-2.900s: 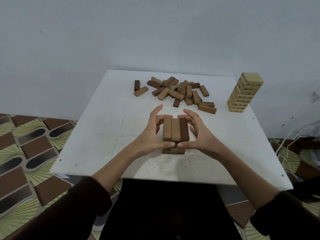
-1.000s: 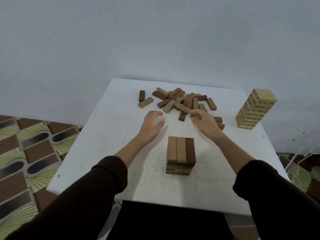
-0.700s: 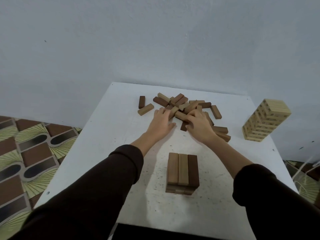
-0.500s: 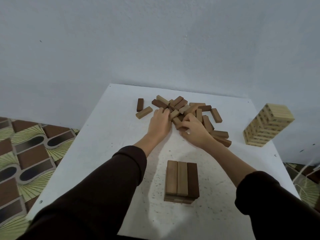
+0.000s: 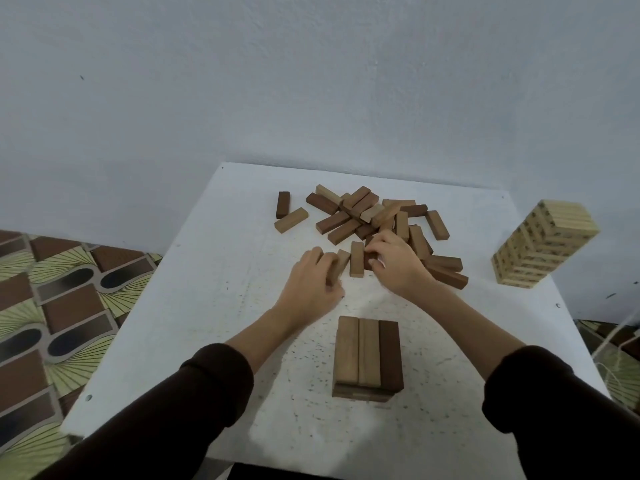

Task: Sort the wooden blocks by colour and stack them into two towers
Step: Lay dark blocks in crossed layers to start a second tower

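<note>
Closely curled, fingers [image 5: 327, 263] of the left hand [image 5: 310, 282] pinch a light block [image 5: 342, 261], and fingers [image 5: 377, 249] of the right hand [image 5: 398, 268] grip a dark block [image 5: 367, 263], at the near edge of the loose pile [image 5: 363, 213], twelve o'clock. Pulling back carelessly could knock the short tower [image 5: 367, 355] at six o'clock.

The left hand [image 5: 313, 282] and right hand [image 5: 394, 263], cupped round the short stack [image 5: 367, 358] seconds ago, have reached beyond it into the loose pile [image 5: 367, 213] and drawn part-way back. The left grips a pale block [image 5: 341, 266], the right a dark block [image 5: 367, 260], with a second pale block [image 5: 356, 259] pulled out between them.
</note>
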Available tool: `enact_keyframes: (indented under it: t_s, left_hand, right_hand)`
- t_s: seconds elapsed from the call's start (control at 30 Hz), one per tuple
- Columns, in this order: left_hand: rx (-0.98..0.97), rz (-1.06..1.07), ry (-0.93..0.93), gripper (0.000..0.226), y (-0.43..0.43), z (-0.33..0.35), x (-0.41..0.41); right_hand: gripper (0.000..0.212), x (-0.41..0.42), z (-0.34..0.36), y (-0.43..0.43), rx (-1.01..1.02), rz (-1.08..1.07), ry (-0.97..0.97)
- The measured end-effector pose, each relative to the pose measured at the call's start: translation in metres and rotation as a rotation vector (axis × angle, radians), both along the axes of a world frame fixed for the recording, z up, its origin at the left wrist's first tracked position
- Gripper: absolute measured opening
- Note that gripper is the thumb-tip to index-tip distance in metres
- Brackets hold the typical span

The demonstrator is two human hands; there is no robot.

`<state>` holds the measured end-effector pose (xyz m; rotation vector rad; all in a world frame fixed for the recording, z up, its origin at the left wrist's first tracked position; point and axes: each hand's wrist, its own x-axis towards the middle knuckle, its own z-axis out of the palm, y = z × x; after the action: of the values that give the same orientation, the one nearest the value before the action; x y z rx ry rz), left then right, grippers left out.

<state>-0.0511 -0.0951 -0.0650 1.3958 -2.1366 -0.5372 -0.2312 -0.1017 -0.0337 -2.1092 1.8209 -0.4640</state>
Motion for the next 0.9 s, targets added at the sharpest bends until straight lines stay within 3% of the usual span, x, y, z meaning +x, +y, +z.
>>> enact_keyframes:
  t_s: [0.17, 0.47, 0.77, 0.9]
  left_hand:
    - [0.197, -0.021, 0.156, 0.045, 0.001, 0.006, -0.004]
    - [0.228, -0.115, 0.075, 0.09, -0.009, 0.014, -0.009]
    - [0.318, -0.281, 0.07, 0.095, -0.022, 0.02, -0.005]
    - [0.299, -0.237, 0.089, 0.106, -0.023, 0.016, 0.002]
  right_hand:
    - [0.037, 0.002, -0.002, 0.007, -0.001, 0.021, -0.177]
    - [0.062, -0.001, -0.007, 0.005, 0.086, -0.076, -0.237]
    - [0.087, -0.001, -0.009, 0.014, 0.119, -0.041, -0.246]
    - [0.089, 0.0, -0.011, 0.018, 0.13, -0.038, -0.267]
